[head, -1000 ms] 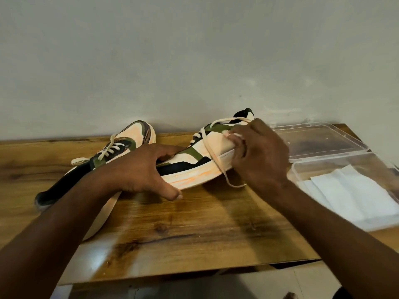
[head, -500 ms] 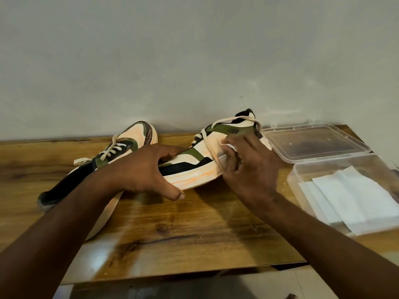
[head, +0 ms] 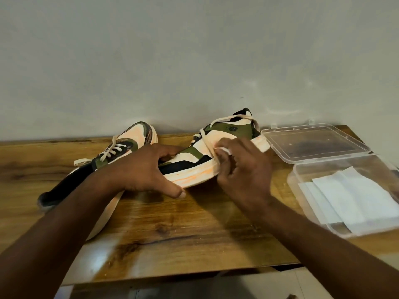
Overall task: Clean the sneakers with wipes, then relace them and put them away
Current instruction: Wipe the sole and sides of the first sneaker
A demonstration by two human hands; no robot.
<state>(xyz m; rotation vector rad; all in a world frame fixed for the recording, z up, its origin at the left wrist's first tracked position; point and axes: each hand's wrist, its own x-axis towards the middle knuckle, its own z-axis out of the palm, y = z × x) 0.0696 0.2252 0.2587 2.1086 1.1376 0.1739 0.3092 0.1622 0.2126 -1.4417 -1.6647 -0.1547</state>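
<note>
The left hand [head: 149, 169] grips the front of a sneaker [head: 207, 156] held on its side near the middle of the desk [head: 172, 234]. The right hand [head: 244, 169] pinches a small white wipe [head: 223, 150] against its side. A second sneaker [head: 108, 160] lies left; a clear box [head: 345, 190] of wipes sits right.

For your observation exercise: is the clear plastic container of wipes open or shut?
Open. The lid lies flipped back flat on the table behind the container, leaving the white wipes uncovered.

wall [head: 194, 61]: plain grey-white, behind hands
table [head: 172, 234]: glossy wood grain, under hands
floor [head: 269, 285]: pale, below table edge
</note>
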